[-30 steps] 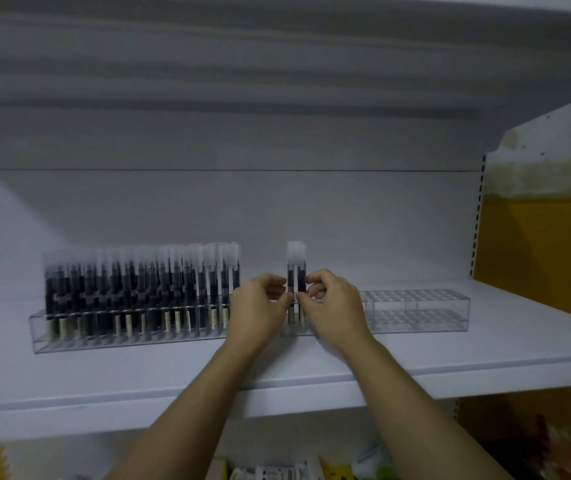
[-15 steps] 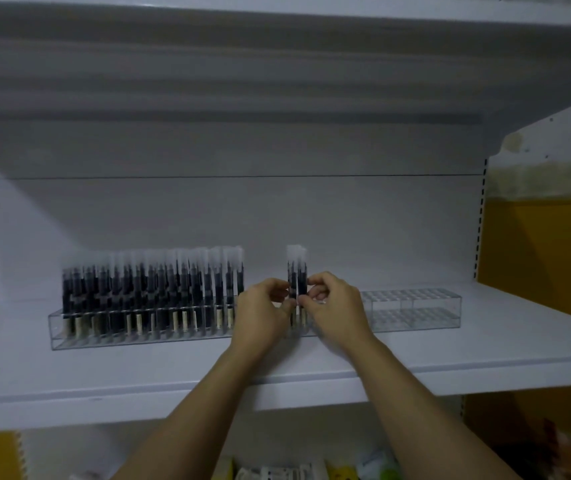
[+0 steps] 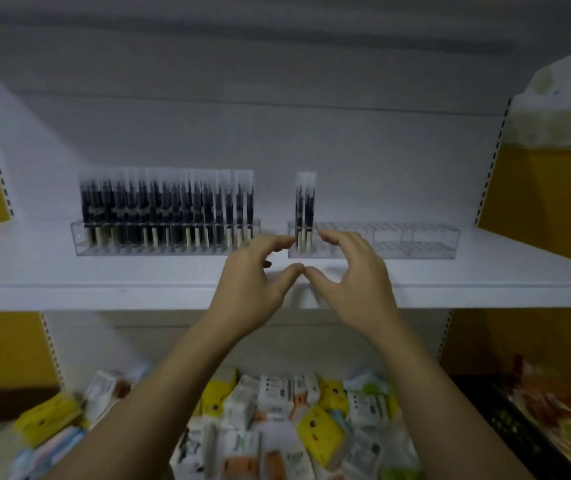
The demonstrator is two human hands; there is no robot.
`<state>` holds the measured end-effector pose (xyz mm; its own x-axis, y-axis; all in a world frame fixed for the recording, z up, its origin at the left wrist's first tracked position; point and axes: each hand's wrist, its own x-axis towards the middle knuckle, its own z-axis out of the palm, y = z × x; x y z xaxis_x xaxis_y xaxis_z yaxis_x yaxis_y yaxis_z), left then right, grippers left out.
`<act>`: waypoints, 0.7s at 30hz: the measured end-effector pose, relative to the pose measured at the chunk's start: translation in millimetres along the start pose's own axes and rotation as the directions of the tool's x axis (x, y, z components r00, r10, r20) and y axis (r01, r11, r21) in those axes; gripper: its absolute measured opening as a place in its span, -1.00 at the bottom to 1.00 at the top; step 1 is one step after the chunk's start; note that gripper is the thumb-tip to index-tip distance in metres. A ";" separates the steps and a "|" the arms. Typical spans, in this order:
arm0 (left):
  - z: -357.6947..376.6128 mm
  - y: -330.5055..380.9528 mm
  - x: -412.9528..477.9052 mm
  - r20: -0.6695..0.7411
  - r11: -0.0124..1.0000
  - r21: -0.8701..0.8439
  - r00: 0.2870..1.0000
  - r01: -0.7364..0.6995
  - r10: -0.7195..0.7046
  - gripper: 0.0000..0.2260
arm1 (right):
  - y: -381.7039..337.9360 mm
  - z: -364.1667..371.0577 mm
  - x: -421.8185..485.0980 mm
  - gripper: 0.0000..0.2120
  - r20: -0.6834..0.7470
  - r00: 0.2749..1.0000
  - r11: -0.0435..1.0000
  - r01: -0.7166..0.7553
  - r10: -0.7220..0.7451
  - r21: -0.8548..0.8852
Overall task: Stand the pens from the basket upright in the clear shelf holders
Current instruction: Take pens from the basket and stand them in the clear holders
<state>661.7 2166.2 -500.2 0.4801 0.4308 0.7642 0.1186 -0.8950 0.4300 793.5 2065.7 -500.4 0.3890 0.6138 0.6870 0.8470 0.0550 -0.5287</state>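
Two dark pens with clear caps stand upright at the left end of the right clear holder. The left clear holder is packed with several upright pens. My left hand and my right hand hover just in front of the two pens, above the shelf's front edge. Both hands have loosely curved fingers, hold nothing, and their thumb tips nearly meet. No basket of loose pens can be made out.
The white shelf carries both holders. Below it lies a heap of small boxed goods, white, yellow and pastel. A dark crate with colourful packets sits at the lower right. Yellow wall flanks the shelf unit.
Both hands have let go of the two pens and drawn back toward me, fingers spread. The pens stay standing in the right holder. The camera has tilted down, showing the lower shelf.
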 end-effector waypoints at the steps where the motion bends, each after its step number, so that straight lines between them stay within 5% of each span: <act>1: -3.4 -0.4 -12.4 -0.014 1.000 -0.004 1.000 -0.007 0.007 -0.69 | -1.8 -0.1 -13.2 -0.54 -0.013 1.000 1.000 -0.002 0.002 0.015; 5: -8.1 -9.7 -72.2 -0.019 1.000 -0.001 1.000 0.020 -0.020 -0.71 | -2.0 10.4 -71.1 -0.57 -0.053 0.999 0.999 0.001 0.002 0.048; 12: 13.4 -53.3 -170.0 0.265 0.949 0.137 0.913 0.284 -0.312 -0.54 | 35.6 63.7 -154.3 -0.52 0.221 0.949 0.975 -0.210 0.222 -0.079; 21: 73.5 -109.5 -255.2 0.532 0.793 0.359 0.590 0.492 -0.607 -0.36 | 102.2 144.2 -230.6 -0.38 0.637 0.618 0.887 -0.352 0.461 -0.300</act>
<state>590.1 2145.7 -777.6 0.6736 0.7361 -0.0660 0.6425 -0.5392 0.5444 738.1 2043.4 -784.8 0.4000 0.9064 -0.1361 0.7229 -0.4033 -0.5610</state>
